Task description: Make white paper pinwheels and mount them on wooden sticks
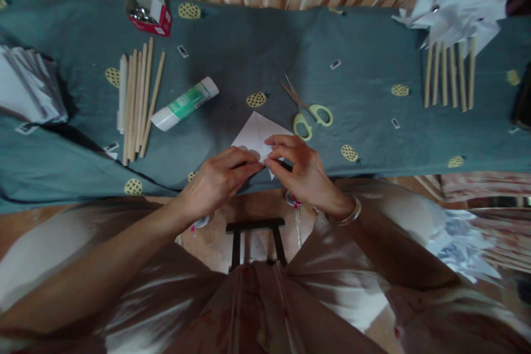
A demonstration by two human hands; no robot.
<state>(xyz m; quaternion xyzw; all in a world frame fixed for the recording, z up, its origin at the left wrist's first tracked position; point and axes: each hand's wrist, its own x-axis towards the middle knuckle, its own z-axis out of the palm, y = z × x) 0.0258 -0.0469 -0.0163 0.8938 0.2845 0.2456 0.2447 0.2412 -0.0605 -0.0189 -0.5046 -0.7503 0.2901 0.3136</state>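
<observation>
A white sheet of paper (254, 131), creased and partly folded, lies at the front edge of the table. My left hand (222, 177) pinches its near edge from the left. My right hand (298, 168), with a bangle at the wrist, grips the paper from the right, thumb and fingertips close to those of my left hand. Just beyond my right hand lie scissors (307, 112) with pale green handles, blades apart. A green and white glue stick (185, 104) rests on the cloth to the left of the paper.
Several wooden sticks (139, 99) and an open red box (151, 19) of metal pieces are at the left. Stacked papers (31, 86) sit farther left. White paper pinwheels (460, 11) on sticks lie at the back right of the green tablecloth (365, 55).
</observation>
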